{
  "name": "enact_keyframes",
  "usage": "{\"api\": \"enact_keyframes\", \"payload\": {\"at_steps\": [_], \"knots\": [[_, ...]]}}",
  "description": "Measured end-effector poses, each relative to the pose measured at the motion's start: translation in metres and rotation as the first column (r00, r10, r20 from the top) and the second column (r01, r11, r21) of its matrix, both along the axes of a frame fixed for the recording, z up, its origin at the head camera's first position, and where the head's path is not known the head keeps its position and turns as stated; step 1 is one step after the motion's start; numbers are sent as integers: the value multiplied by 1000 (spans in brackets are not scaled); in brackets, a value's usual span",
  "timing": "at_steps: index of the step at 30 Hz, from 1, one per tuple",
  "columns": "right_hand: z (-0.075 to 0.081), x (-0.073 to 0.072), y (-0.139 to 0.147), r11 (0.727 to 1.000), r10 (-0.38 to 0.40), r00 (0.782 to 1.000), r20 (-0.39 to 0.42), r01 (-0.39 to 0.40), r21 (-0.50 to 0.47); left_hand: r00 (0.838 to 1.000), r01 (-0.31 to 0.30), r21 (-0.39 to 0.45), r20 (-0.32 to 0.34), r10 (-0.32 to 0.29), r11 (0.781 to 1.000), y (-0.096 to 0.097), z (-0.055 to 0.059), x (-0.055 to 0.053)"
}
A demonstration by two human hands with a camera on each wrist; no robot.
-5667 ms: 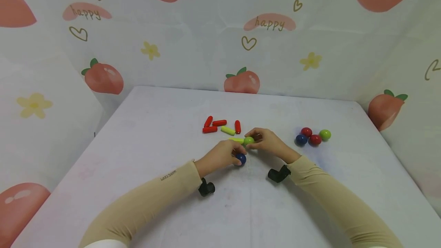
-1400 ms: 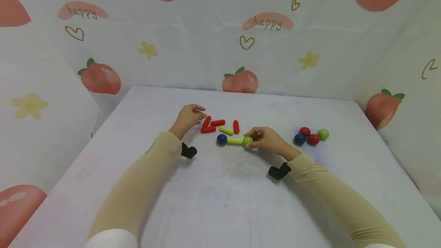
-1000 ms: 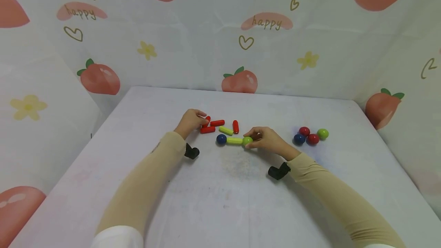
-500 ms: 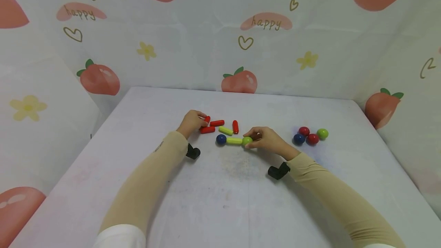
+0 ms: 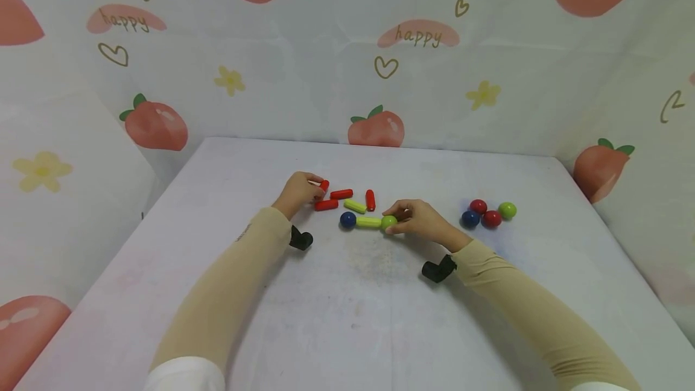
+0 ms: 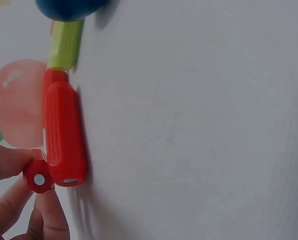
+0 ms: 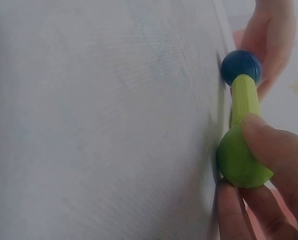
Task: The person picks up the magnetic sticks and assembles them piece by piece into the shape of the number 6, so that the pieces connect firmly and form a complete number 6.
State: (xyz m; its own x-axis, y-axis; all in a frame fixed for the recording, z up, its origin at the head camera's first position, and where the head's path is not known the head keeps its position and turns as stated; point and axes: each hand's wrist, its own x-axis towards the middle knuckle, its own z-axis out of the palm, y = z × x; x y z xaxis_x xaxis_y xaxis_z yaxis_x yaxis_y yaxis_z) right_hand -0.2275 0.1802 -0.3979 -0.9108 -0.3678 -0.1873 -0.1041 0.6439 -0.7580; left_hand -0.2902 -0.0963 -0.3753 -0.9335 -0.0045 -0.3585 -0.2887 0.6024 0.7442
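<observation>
My left hand [image 5: 300,192] pinches a red magnetic rod [image 6: 38,176] between thumb and fingers; its silver end faces the left wrist camera. Right beside it lies another red rod [image 6: 66,135] on the table. My right hand [image 5: 420,219] grips a green ball [image 7: 241,160] between thumb and fingers. That ball sits at one end of a yellow-green rod [image 5: 368,222], and a blue ball [image 5: 348,219] sits at the other end, the three in a line on the table. Part of the held red rod is hidden by my left fingers.
Behind the joined pieces lie a loose yellow-green rod [image 5: 355,206] and two more red rods, one lying crosswise [image 5: 341,194] and one pointing away [image 5: 370,200]. To the right, two red balls, a blue ball [image 5: 470,218] and a green ball [image 5: 507,210] are clustered on the white table [image 5: 326,318].
The blue ball, earlier in my left hand, is now at the rod's left end. My left hand has moved to the red rods and pinched one. My right hand stays on the green ball.
</observation>
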Motion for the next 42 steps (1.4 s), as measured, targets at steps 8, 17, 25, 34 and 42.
{"api": "enact_keyframes", "payload": {"at_steps": [8,17,25,34,42], "knots": [[0,-1,0,1000,1,1000,-2,-1,6,1000,15,-2,11,-15,1000,-8,7,3],[1,0,0,1000,5,1000,-1,-5,6,999,36,48,-22,-35,998,-8,25,16],[2,0,-1,1000,1,1000,0,-1,7,993,112,90,-32,-110,990,-2,36,39],[0,-2,0,1000,-5,1000,14,5,14,985,170,166,-52,-163,971,10,32,66],[-1,-3,1,1000,-16,999,29,16,7,975,223,170,-22,-223,960,16,19,88]]}}
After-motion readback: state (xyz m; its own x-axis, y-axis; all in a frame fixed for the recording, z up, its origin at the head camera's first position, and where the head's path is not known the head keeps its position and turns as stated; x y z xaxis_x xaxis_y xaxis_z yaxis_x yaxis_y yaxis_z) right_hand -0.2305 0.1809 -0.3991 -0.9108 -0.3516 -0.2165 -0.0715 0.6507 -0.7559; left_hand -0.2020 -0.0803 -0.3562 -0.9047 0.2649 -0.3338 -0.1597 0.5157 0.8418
